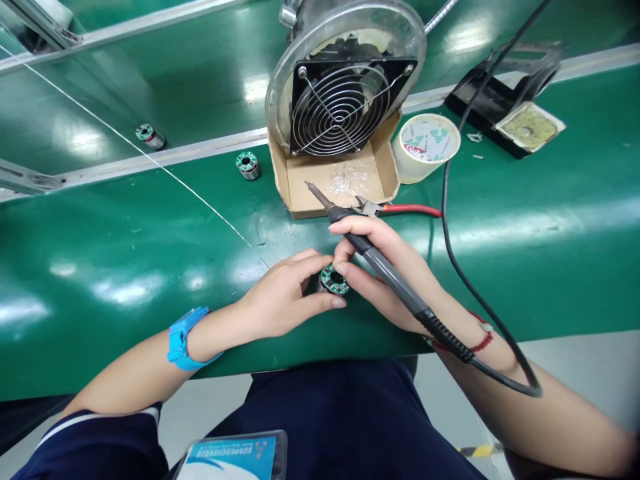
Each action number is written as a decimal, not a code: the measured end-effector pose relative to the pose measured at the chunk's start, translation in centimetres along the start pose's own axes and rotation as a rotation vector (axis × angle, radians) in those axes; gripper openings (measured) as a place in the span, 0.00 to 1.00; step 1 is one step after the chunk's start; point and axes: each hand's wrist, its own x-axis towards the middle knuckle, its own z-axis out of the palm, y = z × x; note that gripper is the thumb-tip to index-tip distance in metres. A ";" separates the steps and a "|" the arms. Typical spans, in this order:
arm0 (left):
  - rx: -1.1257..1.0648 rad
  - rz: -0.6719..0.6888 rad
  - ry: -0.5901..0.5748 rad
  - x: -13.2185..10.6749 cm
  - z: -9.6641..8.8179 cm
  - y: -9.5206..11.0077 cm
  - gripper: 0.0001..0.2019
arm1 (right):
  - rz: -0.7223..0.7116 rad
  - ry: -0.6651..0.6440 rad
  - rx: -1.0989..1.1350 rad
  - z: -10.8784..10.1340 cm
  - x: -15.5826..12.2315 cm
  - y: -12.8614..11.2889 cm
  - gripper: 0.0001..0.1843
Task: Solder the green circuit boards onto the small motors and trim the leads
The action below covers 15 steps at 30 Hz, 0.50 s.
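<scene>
My left hand [295, 293] is closed around the side of a small round motor [334, 280] with a green circuit board on top, which rests on the green bench. A soldering iron [390, 270] lies across my right hand [383, 263], its bare tip pointing up and left over a cardboard tray. The thumb and a finger of that hand also touch the motor's upper right edge; whether they pinch something small there I cannot make out. Thin solder wire [200, 197] runs in from the upper left and ends near my left hand.
A fan [345, 110] stands behind a cardboard tray [307, 207] holding clipped wire bits. Red-handled cutters [410, 210] lie against it. Right of it are a tape roll [407, 170] and an iron stand with a sponge [530, 127]. Another motor [249, 167] stands left. The iron's cable loops right.
</scene>
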 end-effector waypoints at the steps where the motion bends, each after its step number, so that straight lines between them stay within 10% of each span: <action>1: 0.026 -0.017 0.019 0.2 0.1 -0.1 0.18 | -0.007 0.044 -0.029 0.2 -0.2 0.2 0.22; 9: 0.057 -0.135 0.168 1.2 1.1 -2.5 0.21 | 0.022 0.075 -0.539 2.3 -0.9 2.3 0.27; 15: -0.253 -0.172 0.319 1.0 0.3 -4.4 0.11 | -0.081 -0.005 -0.436 1.6 -0.5 2.5 0.28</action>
